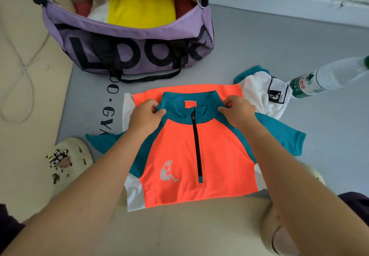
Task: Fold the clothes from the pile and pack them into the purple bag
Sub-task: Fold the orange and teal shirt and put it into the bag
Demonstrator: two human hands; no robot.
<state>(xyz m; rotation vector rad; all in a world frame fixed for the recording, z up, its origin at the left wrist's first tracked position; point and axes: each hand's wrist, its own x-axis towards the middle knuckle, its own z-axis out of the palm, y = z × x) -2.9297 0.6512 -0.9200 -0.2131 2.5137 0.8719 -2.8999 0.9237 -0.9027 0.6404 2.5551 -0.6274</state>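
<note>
An orange and teal shirt [191,152] lies flat on the grey mat [299,56], front up, just in front of the open purple bag [127,42]. The left hand [144,114] and right hand [237,110] each pinch one side of its teal collar [173,104]. A yellow garment [141,8] shows inside the bag, and a water bottle [327,76] lies to the right.

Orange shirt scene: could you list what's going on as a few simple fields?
shirt: orange shirt with teal collar, lying flat, front up, zip closed
left hand: left hand pinches the collar
right hand: right hand pinches the collar's other side
bag: purple bag open, yellow garment on top inside
nearby: water bottle lying on the floor
</note>
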